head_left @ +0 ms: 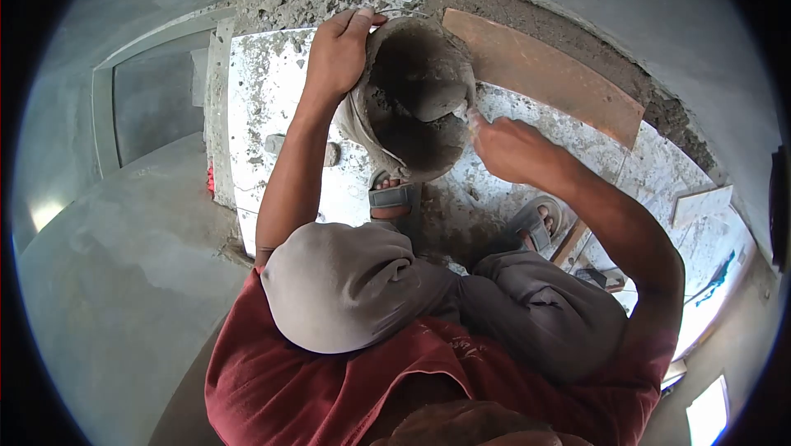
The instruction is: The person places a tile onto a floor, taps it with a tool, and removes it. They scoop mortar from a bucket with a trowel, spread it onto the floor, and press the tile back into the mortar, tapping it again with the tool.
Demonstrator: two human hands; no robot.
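A mortar-caked bucket is tilted in front of me, its dark mouth turned my way. My left hand is wrapped over its rim at the upper left, fingers partly hidden behind the edge. In my right hand, closed around the handle, is a trowel. The grey blade reaches inside the bucket, over the right part of the opening. Wet-looking mortar coats the inner wall, but the depth of the bucket is too dark to make out.
Along the wall lies a long brown board, beside a strip of rough mortar. Rubble sits at the top left. The white floor is spattered. My sandalled feet are just below the bucket. A small tile piece lies right.
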